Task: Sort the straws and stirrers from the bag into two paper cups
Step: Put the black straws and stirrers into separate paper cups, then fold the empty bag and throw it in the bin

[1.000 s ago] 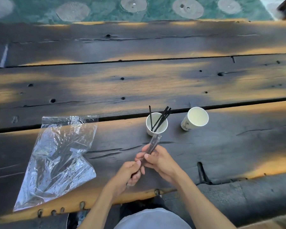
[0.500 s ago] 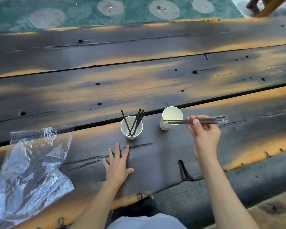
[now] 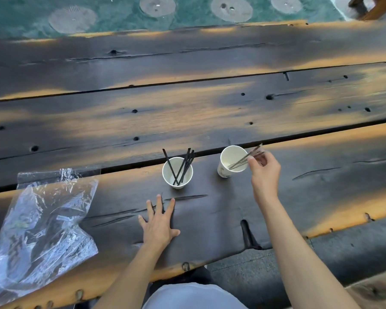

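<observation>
Two white paper cups stand on the dark wooden table. The left cup holds several thin black stirrers leaning on its rim. My right hand pinches a small bundle of wrapped straws, whose lower ends dip into the right cup while the upper ends stick out to the right. My left hand lies flat on the table in front of the left cup, fingers spread, holding nothing. A crumpled clear plastic bag rests at the near left.
The table is made of wide dark planks with gaps and knot holes. Its near edge runs just in front of my body. Beyond the far edge lies a green patterned floor. A wooden chair leg shows at the top right.
My right hand tilted the wrapped straws from level above the right cup to slanting down into it. My left hand stayed flat on the table after letting go of the bundle earlier.
</observation>
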`<state>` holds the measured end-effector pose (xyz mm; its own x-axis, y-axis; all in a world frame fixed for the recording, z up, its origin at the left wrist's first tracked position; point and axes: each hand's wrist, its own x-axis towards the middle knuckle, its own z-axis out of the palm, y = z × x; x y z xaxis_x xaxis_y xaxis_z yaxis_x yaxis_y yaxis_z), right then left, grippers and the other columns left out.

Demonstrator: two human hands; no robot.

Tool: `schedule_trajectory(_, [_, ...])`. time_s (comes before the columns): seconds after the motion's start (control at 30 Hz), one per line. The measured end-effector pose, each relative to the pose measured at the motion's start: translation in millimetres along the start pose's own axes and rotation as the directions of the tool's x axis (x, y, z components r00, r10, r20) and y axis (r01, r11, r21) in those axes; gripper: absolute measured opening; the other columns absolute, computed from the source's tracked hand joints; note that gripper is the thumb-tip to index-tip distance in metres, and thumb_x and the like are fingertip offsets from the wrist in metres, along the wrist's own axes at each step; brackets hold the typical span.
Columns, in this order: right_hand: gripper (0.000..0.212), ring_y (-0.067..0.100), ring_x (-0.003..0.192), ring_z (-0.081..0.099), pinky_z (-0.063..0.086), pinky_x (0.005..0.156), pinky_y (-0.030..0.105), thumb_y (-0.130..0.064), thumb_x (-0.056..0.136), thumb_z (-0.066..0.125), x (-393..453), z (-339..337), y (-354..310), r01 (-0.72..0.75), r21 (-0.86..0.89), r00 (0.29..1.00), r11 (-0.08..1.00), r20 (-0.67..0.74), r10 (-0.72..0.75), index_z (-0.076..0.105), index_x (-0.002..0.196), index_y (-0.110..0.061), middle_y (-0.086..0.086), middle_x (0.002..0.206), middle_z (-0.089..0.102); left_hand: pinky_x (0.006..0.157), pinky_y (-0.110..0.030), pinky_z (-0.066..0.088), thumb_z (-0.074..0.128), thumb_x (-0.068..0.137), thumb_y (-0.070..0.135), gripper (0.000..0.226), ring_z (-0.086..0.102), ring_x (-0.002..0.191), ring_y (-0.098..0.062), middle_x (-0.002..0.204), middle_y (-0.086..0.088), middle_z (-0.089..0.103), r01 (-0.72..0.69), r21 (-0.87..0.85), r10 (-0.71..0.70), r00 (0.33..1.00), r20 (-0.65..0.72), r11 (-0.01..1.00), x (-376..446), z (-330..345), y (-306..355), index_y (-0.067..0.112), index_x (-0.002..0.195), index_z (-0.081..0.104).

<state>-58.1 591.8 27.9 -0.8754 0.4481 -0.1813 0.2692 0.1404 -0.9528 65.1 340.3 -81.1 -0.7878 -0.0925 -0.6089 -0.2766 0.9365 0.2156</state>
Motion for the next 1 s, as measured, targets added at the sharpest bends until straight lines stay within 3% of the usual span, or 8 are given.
schedule_trajectory(0.1, [0.029,0.01,0.089,0.065,0.051,0.079,0.015,0.011,0.087,0.055,-3.6,-4.2,-0.9,-0.012,0.085,1.0,0.996,0.011,0.012,0.062,0.113,0.003,0.011,0.101,0.067,0.117,-0.061,0.013,0.069,0.085,0.039,0.087,-0.007,0.153,-0.03,0.167,0.0,-0.003,-0.023,-0.048,0.021,0.999,-0.047,0.999,-1.6,-0.9,-8.6,0.034,0.155,0.018])
schedule_trajectory(0.23, [0.042,0.013,0.116,0.06,0.047,0.102,0.022,0.015,0.089,0.049,-21.0,-12.5,7.4,-0.068,0.179,0.99,0.982,-0.111,0.088,0.054,0.127,0.0,0.009,0.123,0.06,0.118,-0.042,0.022,0.067,0.088,0.027,0.069,0.015,0.152,-0.024,0.164,-0.001,0.021,-0.077,-0.279,0.029,0.984,-0.173,0.957,-22.2,3.8,-35.2,0.028,0.15,0.036])
schedule_trajectory(0.33, [0.028,0.017,0.099,0.064,0.054,0.081,0.019,0.011,0.091,0.048,-47.1,-7.2,27.9,-0.169,0.196,0.942,0.966,-0.257,0.217,0.058,0.101,-0.013,0.014,0.115,0.06,0.108,-0.035,0.04,0.068,0.086,0.012,0.046,0.051,0.129,-0.021,0.133,0.005,0.056,-0.065,-0.61,-0.144,0.947,-0.286,0.789,-51.0,10.3,-60.4,0.017,0.131,0.059])
schedule_trajectory(0.43, [0.03,0.005,0.06,0.068,0.052,0.054,0.011,0.012,0.093,0.041,-90.6,25.9,52.4,-0.395,0.157,0.905,0.905,-0.105,0.413,0.054,0.086,-0.014,0.021,0.101,0.062,0.086,-0.035,0.054,0.064,0.09,0.003,0.022,0.066,0.102,-0.03,0.103,-0.01,0.069,0.094,-0.96,-0.501,0.864,-0.053,0.265,-79.0,12.6,-92.8,0.003,0.112,0.066])
schedule_trajectory(0.53, [0.028,0.015,0.059,0.066,0.052,0.058,0.023,0.011,0.094,0.038,-145.7,77.9,63.1,-0.549,-0.044,0.819,0.835,0.173,0.548,0.056,0.085,-0.009,0.018,0.09,0.064,0.091,-0.037,0.052,0.055,0.097,0.002,0.016,0.063,0.107,-0.038,0.113,-0.03,0.064,0.048,-0.91,-0.603,0.734,0.311,-0.411,-99.6,11.2,-136.3,-0.006,0.111,0.059])
schedule_trajectory(0.63, [0.022,0.02,0.068,0.062,0.047,0.061,0.027,0.004,0.094,0.044,-194.2,131.3,65.8,-0.508,-0.264,0.71,0.82,0.411,0.572,0.058,0.088,-0.012,0.013,0.091,0.067,0.107,-0.038,0.043,0.051,0.101,0.011,0.039,0.052,0.129,-0.036,0.139,-0.028,0.051,-0.076,-0.744,-0.572,0.693,0.439,-0.663,-113.0,5.4,-176.3,-0.006,0.136,0.045])
schedule_trajectory(0.8, [0.013,0.017,0.071,0.06,0.045,0.06,0.025,-0.004,0.094,0.052,-249.4,204.0,63.6,-0.431,-0.446,0.514,0.784,0.593,0.62,0.058,0.104,-0.009,0.006,0.093,0.067,0.107,-0.038,0.044,0.061,0.096,0.011,0.037,0.058,0.121,-0.031,0.135,-0.022,0.056,-0.103,-0.672,-0.536,0.696,0.478,-0.733,-106.6,1.7,-216.8,-0.002,0.129,0.053])
schedule_trajectory(1.0, [0.011,0.016,0.077,0.059,0.049,0.07,0.029,-0.026,0.095,0.06,-262.5,241.6,63.9,-0.382,-0.475,0.498,0.793,0.617,0.609,0.062,0.093,-0.015,0.0,0.084,0.064,0.078,-0.031,0.056,0.07,0.088,0.003,0.023,0.068,0.081,-0.022,0.092,-0.014,0.071,0.019,-0.76,-0.478,0.767,0.428,-0.65,-89.6,0.5,-203.3,-0.005,0.108,0.062])
